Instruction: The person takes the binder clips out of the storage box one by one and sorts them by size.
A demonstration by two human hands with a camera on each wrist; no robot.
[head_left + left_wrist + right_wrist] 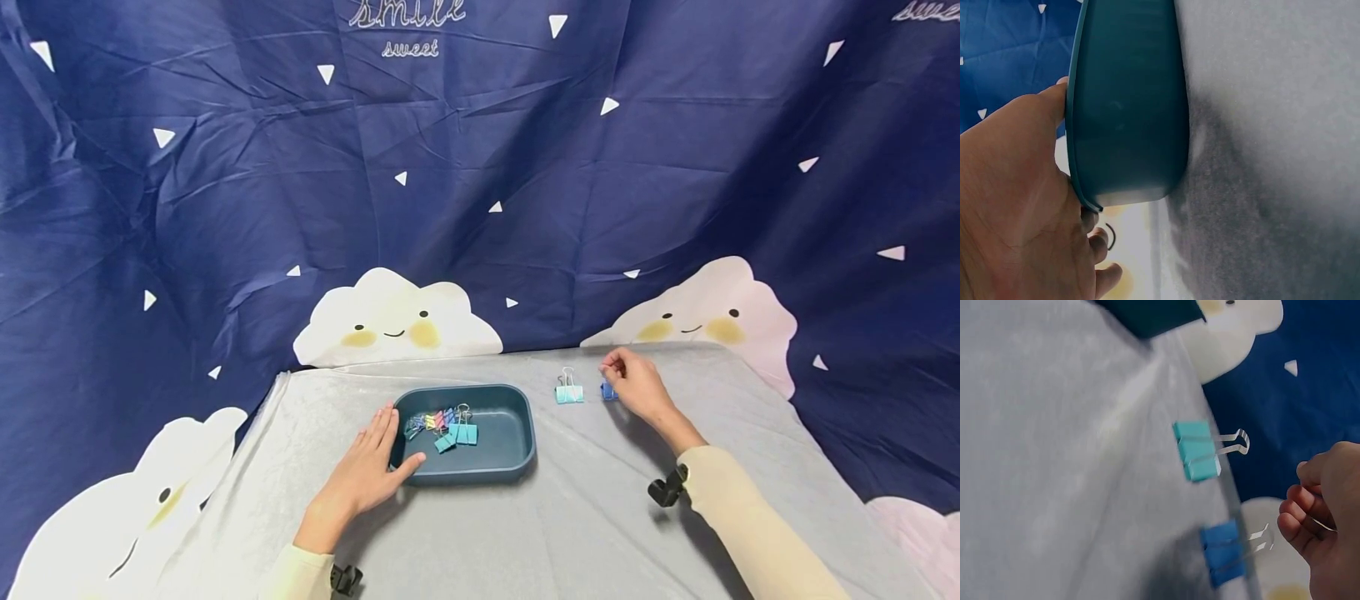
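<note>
My left hand (367,467) rests at the left corner of a dark teal box (480,477), fingers stretched along its left end and thumb over the near rim. In the left wrist view, the box's outer wall (1129,112) stands beside the palm. My right hand (637,385) is just above a blue binder clip (609,391), partly covering it in the head view. The right wrist view shows its fingers curled close to the wire handles of the blue clip (1222,553), with nothing seen between them. Left of it stands a light turquoise binder clip (569,394), handles up.
Inside the box lie a larger teal binder clip (467,434), a smaller teal one (445,442) and several small multicoloured clips (433,421). Grey cloth (600,517) covers the table. A navy curtain (450,217) with clouds hangs right behind the far edge.
</note>
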